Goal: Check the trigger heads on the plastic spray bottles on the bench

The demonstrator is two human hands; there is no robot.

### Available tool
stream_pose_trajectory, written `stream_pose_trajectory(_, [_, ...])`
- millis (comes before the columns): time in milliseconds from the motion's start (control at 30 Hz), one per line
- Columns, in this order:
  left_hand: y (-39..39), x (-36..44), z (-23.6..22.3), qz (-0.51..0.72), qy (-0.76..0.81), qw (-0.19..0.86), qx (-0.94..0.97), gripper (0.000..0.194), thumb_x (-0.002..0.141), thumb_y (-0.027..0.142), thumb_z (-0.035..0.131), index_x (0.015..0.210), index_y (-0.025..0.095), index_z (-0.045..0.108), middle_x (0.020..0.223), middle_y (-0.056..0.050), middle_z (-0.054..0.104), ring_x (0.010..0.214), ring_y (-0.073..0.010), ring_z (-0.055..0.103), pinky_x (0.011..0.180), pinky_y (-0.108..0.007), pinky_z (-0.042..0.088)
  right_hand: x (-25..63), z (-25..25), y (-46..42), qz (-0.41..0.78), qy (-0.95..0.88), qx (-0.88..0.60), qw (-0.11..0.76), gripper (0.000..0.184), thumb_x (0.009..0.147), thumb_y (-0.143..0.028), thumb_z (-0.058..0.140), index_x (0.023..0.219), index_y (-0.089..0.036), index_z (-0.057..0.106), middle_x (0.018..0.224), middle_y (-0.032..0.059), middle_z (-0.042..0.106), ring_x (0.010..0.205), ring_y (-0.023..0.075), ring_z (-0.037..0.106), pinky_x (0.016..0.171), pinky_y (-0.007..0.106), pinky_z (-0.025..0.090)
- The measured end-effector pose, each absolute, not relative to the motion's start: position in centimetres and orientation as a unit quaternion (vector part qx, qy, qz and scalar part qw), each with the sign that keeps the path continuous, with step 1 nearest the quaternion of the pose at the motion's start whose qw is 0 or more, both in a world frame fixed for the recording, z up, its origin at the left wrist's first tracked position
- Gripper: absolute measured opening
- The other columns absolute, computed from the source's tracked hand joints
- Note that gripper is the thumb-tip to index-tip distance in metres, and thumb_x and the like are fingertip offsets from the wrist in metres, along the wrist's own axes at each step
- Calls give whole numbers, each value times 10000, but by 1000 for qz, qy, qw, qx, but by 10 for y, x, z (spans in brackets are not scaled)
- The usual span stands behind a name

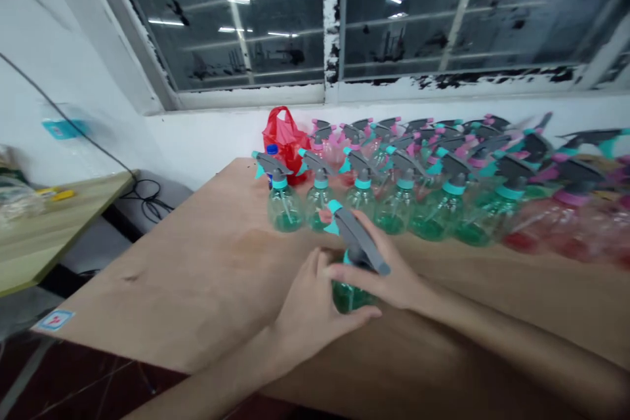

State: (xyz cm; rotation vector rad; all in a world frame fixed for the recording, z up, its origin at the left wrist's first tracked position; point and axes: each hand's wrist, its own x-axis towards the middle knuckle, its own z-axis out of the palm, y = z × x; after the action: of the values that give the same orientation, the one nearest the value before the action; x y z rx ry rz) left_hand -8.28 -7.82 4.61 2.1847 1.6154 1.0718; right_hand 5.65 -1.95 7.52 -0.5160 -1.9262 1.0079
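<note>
A green spray bottle (350, 296) with a grey and turquoise trigger head stands upright near the front of the wooden table, between my two hands. My left hand (312, 305) wraps round the bottle's body from the left, its thumb across the front. Around the neck, just under the spray head, my right hand (388, 269) is closed from the right side. The far fingers of both hands are partly hidden behind the bottle. Behind them runs a row of similar green spray bottles (285, 211) with turquoise collars.
Red spray bottles (524, 226) with pink collars stand at the right, with more bottles in rows behind. A red plastic bag (295, 144) and a blue-capped bottle (272, 151) sit by the wall. A second table (73, 223) and a black cable (150, 200) are at left.
</note>
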Motion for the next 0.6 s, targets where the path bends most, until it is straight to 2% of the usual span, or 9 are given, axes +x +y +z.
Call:
stream_pose_trajectory(133, [-59,-44,40,341,491,134,790,624,704,524,726,1146,154,486,1106,-141,550,1036,-346,540,838,-520,466,90,80,-19,423,-720,-258,486,357,790,-279,657,1123,-248,533,1118,43,616,1050,223,587,930,393,447])
stream_pose_trajectory(267, [-43,-15,32,352,462,131,804,671,689,527,742,1160,131,474,1141,-171,542,1069,-370,515,853,-550,442,117,74,-11,409,-692,-305,511,366,790,-326,659,1127,-242,546,1102,45,637,1050,227,594,905,382,464])
stream_pose_trajectory(433, [-27,8,18,373,431,114,814,795,698,600,704,1243,107,399,1133,-191,539,1038,-369,523,833,-555,441,142,68,1,354,-703,-330,521,255,823,-317,604,1064,-232,595,1080,46,657,1019,211,610,908,369,461])
stream_pose_trajectory(600, [-19,7,2,353,418,124,828,915,642,623,734,1330,157,348,1177,-187,511,1076,-401,506,865,-616,397,155,67,6,326,-716,-337,518,259,810,-269,576,1066,-229,586,923,28,652,827,184,622,791,356,493])
